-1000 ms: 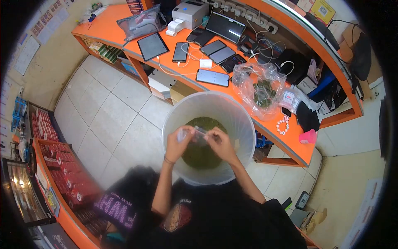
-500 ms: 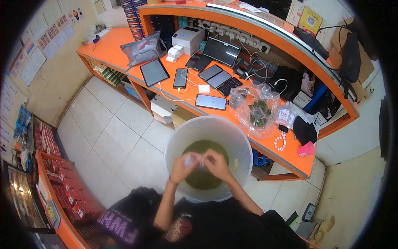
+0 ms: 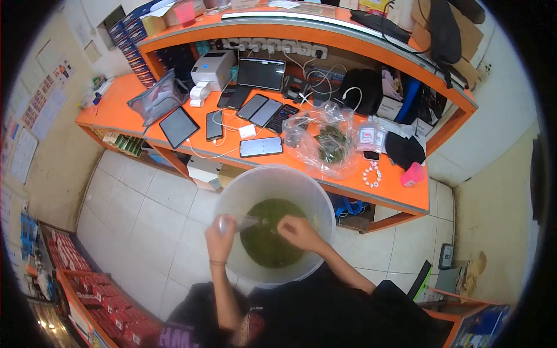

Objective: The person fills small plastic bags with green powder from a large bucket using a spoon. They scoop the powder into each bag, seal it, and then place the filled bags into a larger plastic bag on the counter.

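Note:
A large translucent white tub (image 3: 237,194) stands before me, with a greenish mass (image 3: 267,249) at its bottom. At its left rim, my left hand (image 3: 220,239) is closed around a clear plastic bag (image 3: 246,220), which stretches to the right over the tub. My right hand (image 3: 297,233) is over the tub's right half, apart from the bag. Its fingers are pinched together, and I cannot tell what is between them.
Across the orange counter (image 3: 226,159) lie several phones, a tablet (image 3: 178,127), a label printer (image 3: 213,69) and a plastic bag with green leaves (image 3: 332,145). A pink cup (image 3: 412,174) is at the right end. Red boxes (image 3: 110,301) fill a shelf at lower left.
My hands were together over the tub and are now apart. The left one has moved left with the bag stretched out from it. The view has shifted, so the counter sits further left.

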Demonstrator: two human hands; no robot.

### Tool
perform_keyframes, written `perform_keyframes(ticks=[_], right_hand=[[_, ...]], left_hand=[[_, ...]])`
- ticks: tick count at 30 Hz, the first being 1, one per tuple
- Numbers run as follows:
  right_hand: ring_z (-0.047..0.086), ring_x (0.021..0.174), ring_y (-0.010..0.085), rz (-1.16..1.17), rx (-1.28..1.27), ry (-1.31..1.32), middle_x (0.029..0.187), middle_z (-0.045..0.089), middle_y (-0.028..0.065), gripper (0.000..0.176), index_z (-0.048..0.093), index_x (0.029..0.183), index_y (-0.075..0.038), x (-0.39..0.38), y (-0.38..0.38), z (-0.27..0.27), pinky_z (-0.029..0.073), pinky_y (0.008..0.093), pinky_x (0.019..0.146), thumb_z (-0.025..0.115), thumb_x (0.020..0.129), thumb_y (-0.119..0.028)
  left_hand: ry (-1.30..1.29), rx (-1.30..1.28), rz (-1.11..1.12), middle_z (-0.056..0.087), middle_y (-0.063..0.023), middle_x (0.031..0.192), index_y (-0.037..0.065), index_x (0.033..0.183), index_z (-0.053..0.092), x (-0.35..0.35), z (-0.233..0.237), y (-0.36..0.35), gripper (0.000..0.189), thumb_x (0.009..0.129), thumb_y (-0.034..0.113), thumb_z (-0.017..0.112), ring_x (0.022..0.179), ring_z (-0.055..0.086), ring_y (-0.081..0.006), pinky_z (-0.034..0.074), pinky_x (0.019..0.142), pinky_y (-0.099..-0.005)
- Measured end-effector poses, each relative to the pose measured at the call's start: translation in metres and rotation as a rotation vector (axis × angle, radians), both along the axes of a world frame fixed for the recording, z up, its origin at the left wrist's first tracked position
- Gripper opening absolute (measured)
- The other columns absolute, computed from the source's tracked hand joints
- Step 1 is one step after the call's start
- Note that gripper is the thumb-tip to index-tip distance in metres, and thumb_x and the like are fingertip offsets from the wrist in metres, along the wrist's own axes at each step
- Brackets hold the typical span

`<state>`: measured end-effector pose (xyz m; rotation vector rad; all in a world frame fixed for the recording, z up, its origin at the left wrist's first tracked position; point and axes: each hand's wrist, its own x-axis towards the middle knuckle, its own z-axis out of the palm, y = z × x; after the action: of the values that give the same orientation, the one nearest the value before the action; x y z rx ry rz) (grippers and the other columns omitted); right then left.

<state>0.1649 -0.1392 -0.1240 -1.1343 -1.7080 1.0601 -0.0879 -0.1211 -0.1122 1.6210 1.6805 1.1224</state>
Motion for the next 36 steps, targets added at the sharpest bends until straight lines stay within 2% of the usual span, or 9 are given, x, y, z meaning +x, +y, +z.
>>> perform_keyframes(ticks=[1, 3, 10, 15, 17, 20, 24, 32, 36], right_hand=[[0.059, 0.064, 0.0224, 0.023, -0.044, -0.067, 0.078, 0.060, 0.0120, 0.014, 0.063, 0.085, 0.001, 0.004, -0.002, 0.001, 0.046, 0.0341, 0.062, 0.063, 0.086, -0.013], [0.061, 0.068, 0.0258, 0.030, -0.042, -0.165, 0.079, 0.062, 0.0136, 0.016, 0.063, 0.084, 0.002, 0.005, -0.003, -0.005, 0.048, 0.0363, 0.064, 0.062, 0.085, -0.014], [0.065, 0.076, 0.0346, 0.046, -0.040, -0.227, 0.081, 0.065, 0.0185, 0.018, 0.064, 0.088, 0.001, 0.001, -0.005, -0.005, 0.051, 0.0424, 0.071, 0.062, 0.085, -0.016], [0.060, 0.064, 0.0183, -0.141, -0.136, 0.023, 0.075, 0.063, 0.0102, 0.019, 0.064, 0.097, -0.002, 0.000, -0.006, 0.014, 0.047, 0.0331, 0.062, 0.065, 0.091, -0.020], [0.044, 0.059, 0.0042, -0.219, -0.182, 0.252, 0.068, 0.055, -0.0001, 0.022, 0.064, 0.102, -0.004, -0.004, 0.000, 0.006, 0.037, 0.0239, 0.054, 0.068, 0.093, -0.023], [0.043, 0.058, 0.0057, -0.171, -0.041, 0.241, 0.067, 0.053, -0.0007, 0.021, 0.064, 0.102, -0.003, -0.010, 0.008, 0.007, 0.036, 0.0240, 0.053, 0.069, 0.092, -0.021], [0.046, 0.058, 0.0051, -0.127, -0.074, 0.235, 0.067, 0.055, -0.0004, 0.013, 0.065, 0.099, -0.002, -0.020, 0.014, -0.003, 0.036, 0.0241, 0.052, 0.067, 0.090, -0.010], [0.050, 0.061, 0.0057, -0.104, -0.302, 0.284, 0.067, 0.057, -0.0014, 0.019, 0.068, 0.096, 0.001, -0.019, 0.013, 0.005, 0.038, 0.0246, 0.055, 0.059, 0.096, -0.016], [0.049, 0.059, 0.0063, -0.290, -0.204, 0.246, 0.064, 0.056, -0.0001, 0.019, 0.067, 0.094, 0.001, -0.022, 0.013, 0.005, 0.038, 0.0253, 0.053, 0.060, 0.096, -0.017]], left_hand=[[0.207, -0.045, -0.113, 0.070, -0.0141, 0.081, -0.001, 0.091, 0.068, 0.002, 0.010, 0.007, 0.023, 0.091, 0.022, 0.067, 0.066, 0.064, -0.0170, 0.050, 0.064, -0.0304], [0.255, -0.050, -0.220, 0.065, -0.0261, 0.081, -0.001, 0.093, 0.067, 0.029, 0.032, 0.032, 0.027, 0.089, 0.025, 0.065, 0.078, 0.063, -0.0456, 0.051, 0.067, -0.0443], [-0.106, 0.374, -0.236, 0.069, -0.0181, 0.103, 0.003, 0.125, 0.056, 0.143, 0.097, 0.084, 0.043, 0.089, 0.023, 0.069, 0.092, 0.066, -0.0351, 0.050, 0.082, -0.0401], [-0.613, -0.198, -0.448, 0.065, -0.0096, 0.123, 0.009, 0.146, 0.039, 0.113, 0.038, 0.071, 0.064, 0.091, 0.018, 0.069, 0.091, 0.065, -0.0187, 0.051, 0.071, -0.0302], [-0.907, -0.506, -0.574, 0.055, -0.0119, 0.137, 0.006, 0.150, 0.031, 0.097, 0.026, 0.060, 0.064, 0.095, 0.014, 0.062, 0.103, 0.062, -0.0179, 0.053, 0.078, -0.0284], [-1.109, -0.468, -0.437, 0.050, -0.0162, 0.142, 0.002, 0.150, 0.029, 0.091, 0.021, 0.037, 0.059, 0.098, 0.009, 0.056, 0.118, 0.055, -0.0195, 0.051, 0.093, -0.0299], [-1.205, -0.519, -0.432, 0.044, -0.0189, 0.146, 0.001, 0.150, 0.028, 0.079, 0.025, 0.017, 0.056, 0.101, 0.015, 0.051, 0.133, 0.045, -0.0254, 0.044, 0.106, -0.0349], [-1.295, -0.546, -0.407, 0.050, -0.0193, 0.140, 0.002, 0.150, 0.027, 0.049, 0.002, -0.006, 0.056, 0.098, 0.007, 0.049, 0.119, 0.059, -0.0282, 0.057, 0.092, -0.0432], [-1.008, -0.638, -0.318, 0.059, -0.0177, 0.128, 0.003, 0.143, 0.041, 0.047, -0.002, -0.014, 0.054, 0.090, -0.002, 0.048, 0.113, 0.062, -0.0277, 0.057, 0.088, -0.0398]])
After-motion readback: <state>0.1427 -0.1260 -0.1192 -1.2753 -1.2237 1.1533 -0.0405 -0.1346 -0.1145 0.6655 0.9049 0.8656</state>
